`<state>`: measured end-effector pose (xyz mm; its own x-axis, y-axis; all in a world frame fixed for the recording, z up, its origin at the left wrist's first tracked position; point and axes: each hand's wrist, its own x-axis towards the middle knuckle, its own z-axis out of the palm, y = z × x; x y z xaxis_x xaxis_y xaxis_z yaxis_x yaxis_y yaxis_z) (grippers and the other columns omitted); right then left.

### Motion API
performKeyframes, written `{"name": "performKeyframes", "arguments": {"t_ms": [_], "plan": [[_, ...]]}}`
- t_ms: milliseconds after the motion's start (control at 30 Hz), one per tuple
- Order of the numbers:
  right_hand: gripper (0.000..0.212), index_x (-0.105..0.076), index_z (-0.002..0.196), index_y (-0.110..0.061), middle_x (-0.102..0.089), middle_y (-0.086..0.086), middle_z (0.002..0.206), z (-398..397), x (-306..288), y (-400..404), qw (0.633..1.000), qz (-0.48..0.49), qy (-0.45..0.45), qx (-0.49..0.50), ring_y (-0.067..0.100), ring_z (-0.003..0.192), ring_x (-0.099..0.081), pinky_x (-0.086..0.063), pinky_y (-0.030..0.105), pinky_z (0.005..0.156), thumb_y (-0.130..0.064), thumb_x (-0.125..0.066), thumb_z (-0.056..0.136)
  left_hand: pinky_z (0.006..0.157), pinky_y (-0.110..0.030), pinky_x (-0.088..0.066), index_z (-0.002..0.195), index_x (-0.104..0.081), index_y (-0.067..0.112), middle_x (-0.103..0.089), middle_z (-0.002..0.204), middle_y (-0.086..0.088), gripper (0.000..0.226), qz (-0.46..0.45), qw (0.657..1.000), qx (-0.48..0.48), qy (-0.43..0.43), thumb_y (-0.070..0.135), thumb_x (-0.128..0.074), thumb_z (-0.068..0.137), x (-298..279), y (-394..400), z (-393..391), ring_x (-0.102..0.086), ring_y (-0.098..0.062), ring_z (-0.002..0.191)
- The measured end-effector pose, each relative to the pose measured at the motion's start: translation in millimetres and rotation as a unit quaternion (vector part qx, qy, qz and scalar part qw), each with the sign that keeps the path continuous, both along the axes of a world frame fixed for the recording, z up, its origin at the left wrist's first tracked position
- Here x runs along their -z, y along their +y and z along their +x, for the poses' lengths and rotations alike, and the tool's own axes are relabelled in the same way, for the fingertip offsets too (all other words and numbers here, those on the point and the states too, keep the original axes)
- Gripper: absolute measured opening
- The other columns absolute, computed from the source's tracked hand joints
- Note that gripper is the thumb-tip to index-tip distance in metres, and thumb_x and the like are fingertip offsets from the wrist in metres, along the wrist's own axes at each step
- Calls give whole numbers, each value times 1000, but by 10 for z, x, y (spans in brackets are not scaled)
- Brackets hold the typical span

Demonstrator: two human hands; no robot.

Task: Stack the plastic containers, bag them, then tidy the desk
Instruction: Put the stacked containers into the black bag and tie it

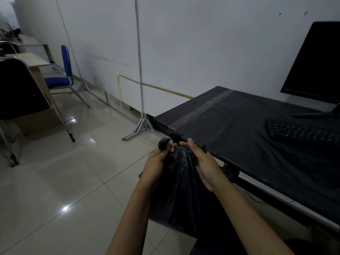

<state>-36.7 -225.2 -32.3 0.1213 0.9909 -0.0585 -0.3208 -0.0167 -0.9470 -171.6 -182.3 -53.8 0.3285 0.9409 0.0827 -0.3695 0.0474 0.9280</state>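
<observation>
Low in the middle of the frame, two hands are closing a black bag. The bag hangs in front of the person, just beside the near corner of the worktop. The plastic containers cannot be seen; they are likely inside the bag.

The left hand has its fingers curled round one twisted end of the bag top, which pokes up above them. The right hand has its fingers curled over the other side of the bag's neck, with the thumb and first finger reaching out toward the left hand. It looks like a knot is being tied.

To do this well, keep both ends pulled snug, cross one over the other, and pull slowly so the thin plastic does not rip. Hold the neck low so nothing slips out.

On the right of the frame, a keyboard and a monitor sit on the worktop.
</observation>
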Motion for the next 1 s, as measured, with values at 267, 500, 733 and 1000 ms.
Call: {"name": "performKeyframes", "arguments": {"t_ms": [267,500,733,1000], "plan": [[49,-66,116,-10,-62,6,129,-342,172,15,997,65,-36,-20,21,125,-55,-41,36,108,-49,-49,91,60,-23,-50,76,-55,12,-61,71,-1,30,-134,976,-169,-1,23,-44,101,-34,342,-6,-61,-14,64],[30,-69,103,-22,-52,-20,118,-328,422,-43,824,221,-521,9,7,105,-43,-39,31,95,-42,-48,99,61,-23,-36,83,-60,11,-58,45,9,20,-188,962,-182,75,9,-48,98,212,756,-218,-47,-13,67],[31,-58,80,1,-57,9,84,-459,480,-233,890,207,-401,-67,20,84,-56,-46,38,81,-21,-51,100,69,-24,-41,86,-58,-6,-52,102,-12,30,-200,948,-181,170,-6,-31,99,357,1045,-339,-54,-22,76],[39,-47,72,1,-49,10,75,-549,536,-304,880,195,-422,-96,17,74,-49,-37,30,70,-26,-50,100,56,-12,-42,64,-45,20,-56,45,8,37,-191,917,-265,230,6,-40,98,460,1150,-486,-51,1,45]]}}
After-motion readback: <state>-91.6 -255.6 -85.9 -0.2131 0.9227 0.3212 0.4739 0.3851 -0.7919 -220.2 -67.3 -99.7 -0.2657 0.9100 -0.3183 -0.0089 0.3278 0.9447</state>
